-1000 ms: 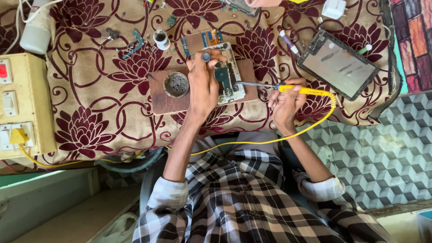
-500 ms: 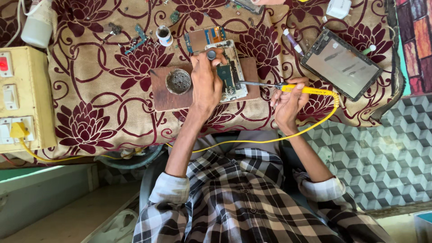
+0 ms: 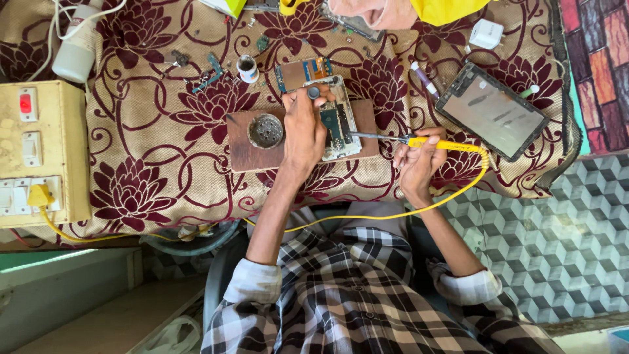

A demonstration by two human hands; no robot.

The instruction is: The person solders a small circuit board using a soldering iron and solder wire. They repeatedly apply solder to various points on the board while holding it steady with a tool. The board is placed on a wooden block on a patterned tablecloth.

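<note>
Yellow-handled soldering iron [image 3: 440, 142] sits clamped in my right hand [image 3: 416, 164], right of centre, its tip on the opened phone [image 3: 337, 121] at centre frame. My left hand [image 3: 303, 128] presses that phone against the wooden board [image 3: 246, 152], apparently pinching something small.

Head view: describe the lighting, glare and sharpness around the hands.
Head view: even daylight, soft shadows; pale glare streaks on the tablet screen; left hand on the opened phone and right hand with the yellow soldering iron look sharp; frame edges bow slightly.
</note>
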